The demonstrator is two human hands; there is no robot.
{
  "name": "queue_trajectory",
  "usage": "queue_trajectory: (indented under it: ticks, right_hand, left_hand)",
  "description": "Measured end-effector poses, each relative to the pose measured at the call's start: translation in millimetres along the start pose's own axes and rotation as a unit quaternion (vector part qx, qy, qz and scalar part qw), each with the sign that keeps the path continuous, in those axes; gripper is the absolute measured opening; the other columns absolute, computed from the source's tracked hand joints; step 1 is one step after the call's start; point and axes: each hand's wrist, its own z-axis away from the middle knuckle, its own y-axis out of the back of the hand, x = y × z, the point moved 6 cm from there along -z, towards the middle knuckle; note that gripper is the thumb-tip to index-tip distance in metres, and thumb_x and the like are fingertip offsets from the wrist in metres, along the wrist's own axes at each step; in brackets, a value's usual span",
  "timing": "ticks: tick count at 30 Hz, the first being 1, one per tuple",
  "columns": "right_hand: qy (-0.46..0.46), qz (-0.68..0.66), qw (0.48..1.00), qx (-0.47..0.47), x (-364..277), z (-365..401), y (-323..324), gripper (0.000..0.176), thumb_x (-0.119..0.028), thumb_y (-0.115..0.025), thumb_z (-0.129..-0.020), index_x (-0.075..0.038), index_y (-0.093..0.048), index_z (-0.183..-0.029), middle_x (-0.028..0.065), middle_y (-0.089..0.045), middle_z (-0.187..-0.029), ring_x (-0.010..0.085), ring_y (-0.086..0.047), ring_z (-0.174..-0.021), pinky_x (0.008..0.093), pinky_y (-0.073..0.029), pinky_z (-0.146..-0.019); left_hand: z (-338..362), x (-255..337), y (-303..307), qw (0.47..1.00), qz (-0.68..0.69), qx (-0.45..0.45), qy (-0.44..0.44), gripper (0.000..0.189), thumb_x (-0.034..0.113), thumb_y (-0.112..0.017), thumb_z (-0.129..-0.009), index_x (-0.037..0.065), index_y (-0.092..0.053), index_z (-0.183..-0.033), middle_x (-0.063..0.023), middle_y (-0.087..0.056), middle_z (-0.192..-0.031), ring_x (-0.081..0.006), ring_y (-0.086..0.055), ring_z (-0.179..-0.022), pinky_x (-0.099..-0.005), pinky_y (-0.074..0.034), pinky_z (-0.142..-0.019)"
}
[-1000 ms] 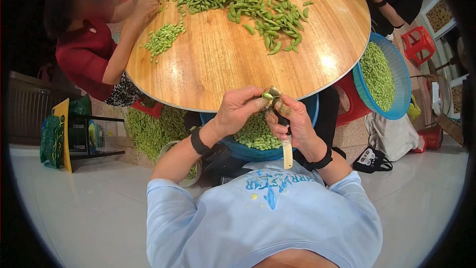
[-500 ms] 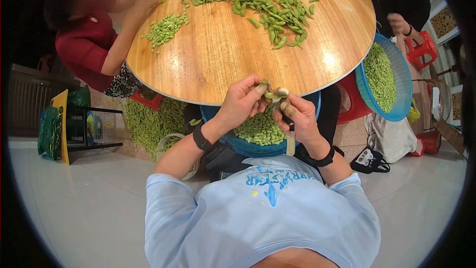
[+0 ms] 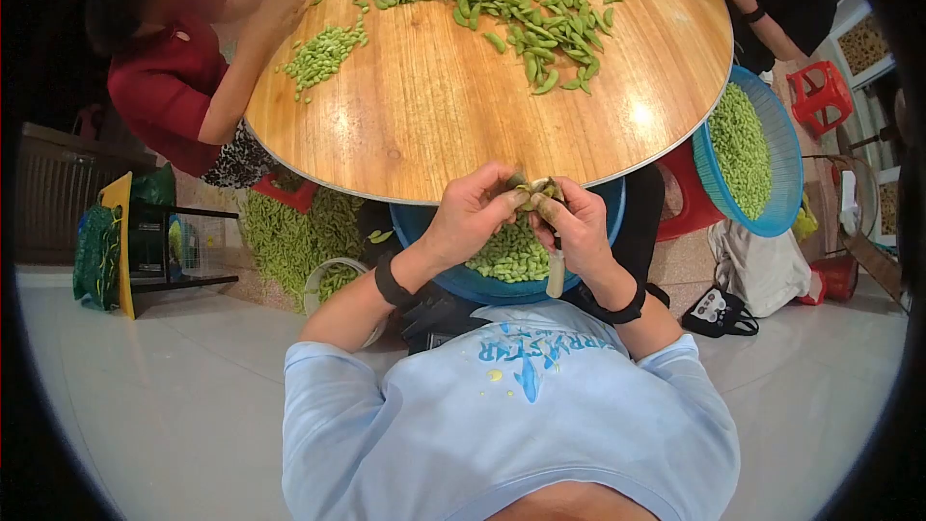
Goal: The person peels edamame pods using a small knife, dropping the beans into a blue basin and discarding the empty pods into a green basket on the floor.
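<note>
My left hand [image 3: 475, 217] is closed, pinching a green soybean pod [image 3: 535, 187] just past the table's near edge. Against it presses my right hand [image 3: 579, 230], fingers curled round a small knife [image 3: 557, 275] whose pale handle sticks out below the palm. Its blade is mostly hidden by the fingers. Dark stains show on the fingertips. Beneath both hands sits a blue basin [image 3: 453, 282] in my lap, with shelled green beans [image 3: 511, 259] in it.
A round wooden table [image 3: 405, 125] bears piled pods [image 3: 559, 34] and a small heap of shelled beans [image 3: 323, 56]. People work at left and right. A blue basket [image 3: 791, 193] of beans stands right; loose pods [image 3: 299, 241] and a white bucket [image 3: 313, 294] are on the left.
My hands have come closer together at the pod, the right one moving slightly left with the knife. The co-worker at right has reached an arm onto the table.
</note>
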Motion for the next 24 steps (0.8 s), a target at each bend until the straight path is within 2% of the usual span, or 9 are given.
queue_trajectory:
  ticks: [2, 6, 8, 12, 14, 15, 17, 20, 24]
  right_hand:
    - [-0.016, -0.023, 0.999, 0.020, 1, 0, 1, 0.010, -0.008, -0.055, -0.093, 0.001, -0.057, -0.094, 0.0023, -0.056, -0.067, 0.0045, -0.043, -0.046, 0.0195, -0.030, -0.040]
    - [0.001, 0.008, 1.000, 0.012, 2, -2, 4, 0.009, -0.009, -0.056, -0.093, 0.000, -0.057, -0.092, 0.0035, -0.057, -0.068, 0.0052, -0.044, -0.046, 0.0194, -0.031, -0.039]
    - [-0.052, -0.056, 0.997, 0.033, 9, -4, 6, 0.009, -0.010, -0.056, -0.092, -0.001, -0.057, -0.090, 0.0050, -0.058, -0.069, 0.0062, -0.046, -0.046, 0.0197, -0.032, -0.039]
    - [-0.071, -0.100, 0.992, 0.027, 6, -1, 5, 0.009, -0.010, -0.057, -0.091, -0.001, -0.057, -0.089, 0.0067, -0.059, -0.070, 0.0075, -0.047, -0.046, 0.0204, -0.034, -0.038]
    - [-0.094, -0.129, 0.987, 0.022, 8, -2, 6, 0.011, -0.012, -0.058, -0.091, -0.001, -0.057, -0.088, 0.0072, -0.058, -0.070, 0.0081, -0.046, -0.046, 0.0208, -0.035, -0.038]
    - [-0.094, -0.129, 0.987, 0.023, 7, -4, 7, 0.011, -0.012, -0.058, -0.091, -0.001, -0.057, -0.088, 0.0072, -0.058, -0.070, 0.0081, -0.046, -0.046, 0.0208, -0.035, -0.038]
    - [-0.123, -0.168, 0.978, 0.008, 9, -3, 5, 0.012, -0.013, -0.057, -0.091, -0.002, -0.057, -0.087, 0.0068, -0.057, -0.068, 0.0087, -0.046, -0.046, 0.0209, -0.035, -0.038]
    - [-0.155, -0.159, 0.975, 0.004, 11, -1, 3, 0.013, -0.014, -0.056, -0.092, -0.002, -0.057, -0.087, 0.0062, -0.056, -0.067, 0.0093, -0.046, -0.045, 0.0212, -0.036, -0.038]
    - [-0.158, -0.132, 0.979, 0.009, 18, 2, 0, 0.013, -0.014, -0.055, -0.092, -0.001, -0.056, -0.089, 0.0058, -0.054, -0.067, 0.0103, -0.046, -0.044, 0.0219, -0.036, -0.038]
  left_hand:
    - [1, -2, 0, 0.999, 0.035, -0.014, 0.039, 0.016, 0.003, -0.060, -0.089, -0.001, -0.057, -0.104, -0.0025, -0.061, -0.085, -0.0055, -0.056, -0.068, -0.0193, -0.046, -0.056]
    - [4, -6, 1, 0.999, 0.036, -0.026, 0.030, 0.017, -0.001, -0.061, -0.087, -0.001, -0.058, -0.103, -0.0029, -0.062, -0.087, -0.0057, -0.057, -0.071, -0.0200, -0.048, -0.061]
    - [3, -5, 4, 0.999, 0.043, -0.006, 0.006, 0.019, -0.004, -0.062, -0.084, -0.001, -0.059, -0.102, -0.0030, -0.062, -0.089, -0.0068, -0.058, -0.078, -0.0213, -0.050, -0.067]
    - [4, -8, 3, 0.999, 0.025, -0.009, -0.039, 0.018, -0.007, -0.060, -0.082, -0.001, -0.059, -0.099, -0.0018, -0.063, -0.091, -0.0073, -0.058, -0.082, -0.0229, -0.050, -0.071]
    - [4, -4, 4, 0.991, -0.105, 0.020, -0.081, 0.017, -0.010, -0.060, -0.077, -0.001, -0.060, -0.092, -0.0048, -0.064, -0.087, -0.0125, -0.061, -0.079, -0.0254, -0.050, -0.070]
    - [2, -2, 3, 0.991, -0.104, 0.019, -0.081, 0.017, -0.010, -0.060, -0.077, -0.001, -0.060, -0.092, -0.0048, -0.064, -0.087, -0.0125, -0.061, -0.079, -0.0254, -0.050, -0.070]
    - [10, 24, -7, 0.922, -0.281, 0.019, -0.264, 0.020, -0.013, -0.059, -0.070, -0.001, -0.060, -0.086, -0.0105, -0.063, -0.082, -0.0210, -0.063, -0.073, -0.0283, -0.050, -0.066]
    - [14, 32, -13, 0.894, -0.304, 0.016, -0.330, 0.024, -0.013, -0.059, -0.065, 0.000, -0.061, -0.084, -0.0147, -0.061, -0.078, -0.0282, -0.061, -0.069, -0.0316, -0.049, -0.062]
    - [14, 37, -18, 0.862, -0.354, 0.005, -0.364, 0.020, -0.006, -0.061, -0.064, -0.001, -0.059, -0.082, -0.0118, -0.059, -0.076, -0.0275, -0.058, -0.068, -0.0350, -0.046, -0.058]
